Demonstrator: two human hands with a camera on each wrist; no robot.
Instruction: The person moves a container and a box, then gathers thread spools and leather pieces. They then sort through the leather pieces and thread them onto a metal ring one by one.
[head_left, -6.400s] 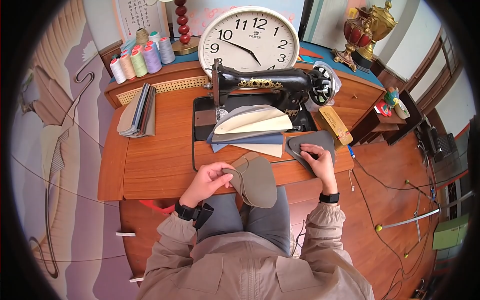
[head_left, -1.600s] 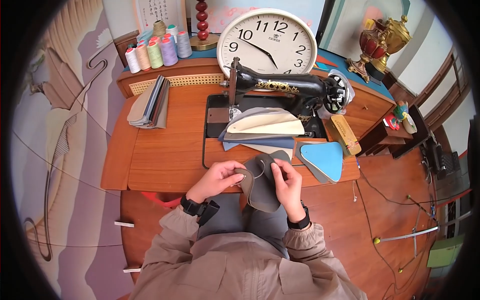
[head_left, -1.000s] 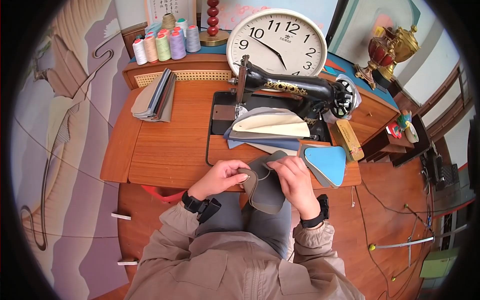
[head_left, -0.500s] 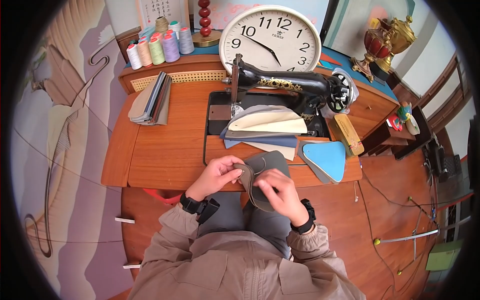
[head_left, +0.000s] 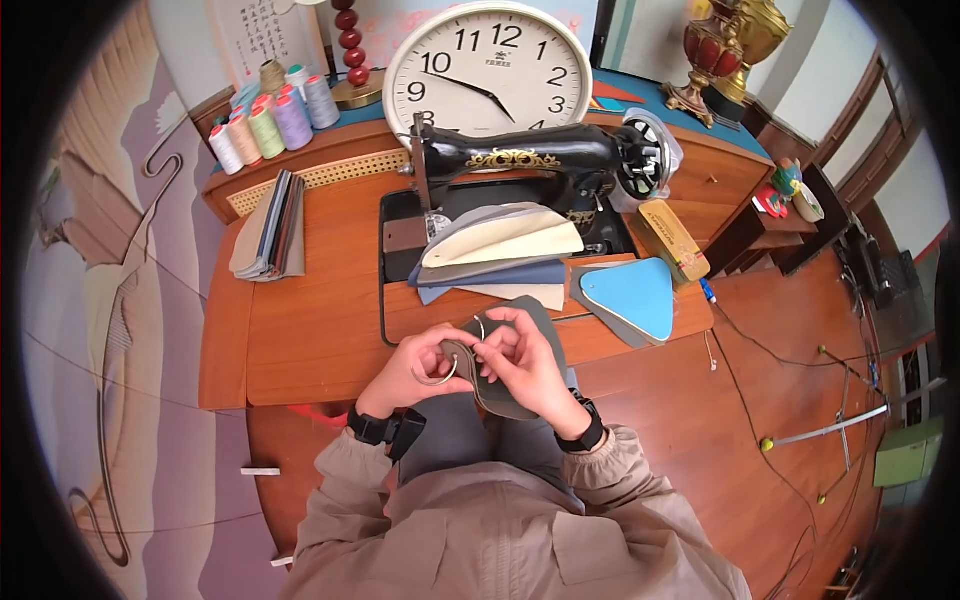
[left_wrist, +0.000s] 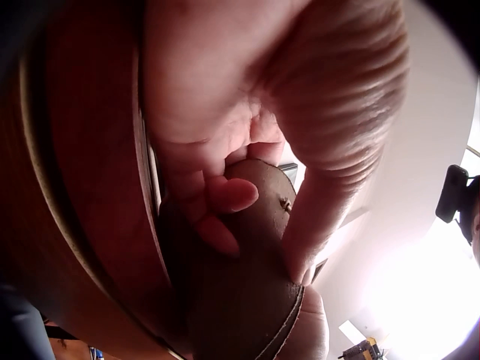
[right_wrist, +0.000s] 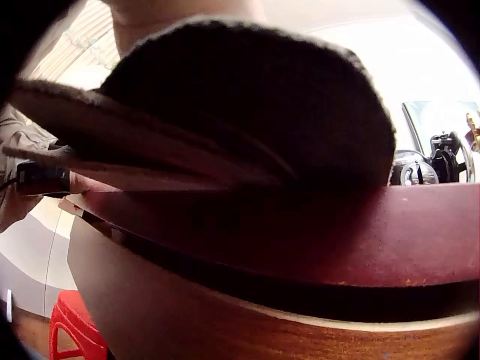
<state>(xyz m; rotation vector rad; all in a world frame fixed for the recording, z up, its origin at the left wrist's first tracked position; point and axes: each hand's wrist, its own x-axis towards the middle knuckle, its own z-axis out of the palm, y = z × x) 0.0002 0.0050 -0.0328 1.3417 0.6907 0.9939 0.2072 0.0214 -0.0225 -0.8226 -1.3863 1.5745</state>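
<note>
In the head view, both hands meet over a few grey-brown leather swatches (head_left: 545, 325) at the table's front edge. My left hand (head_left: 420, 365) pinches the swatches' narrow ends between thumb and fingers. A thin metal ring (head_left: 440, 380) curves out by its thumb, and part of its arc shows between the hands. Close beside it, my right hand (head_left: 525, 365) has its curled fingertips at the ring and swatch ends. The left wrist view shows a brown swatch (left_wrist: 247, 300) with a small hole under that hand. In the right wrist view, a dark swatch (right_wrist: 262, 97) hides the right fingers.
A black sewing machine (head_left: 530, 150) stands behind, with cream and grey swatches (head_left: 510, 245) spread before it. Blue swatches (head_left: 630, 295) lie at right, near a yellow tin (head_left: 670, 240). Another swatch bundle (head_left: 272, 230) lies left. Thread spools (head_left: 265, 125) and a clock (head_left: 490, 75) stand at the back.
The right hand has left the pile at right, where a blue swatch now shows, and joined the left. In the last half second it came closer to the left hand; the ring now shows left.
</note>
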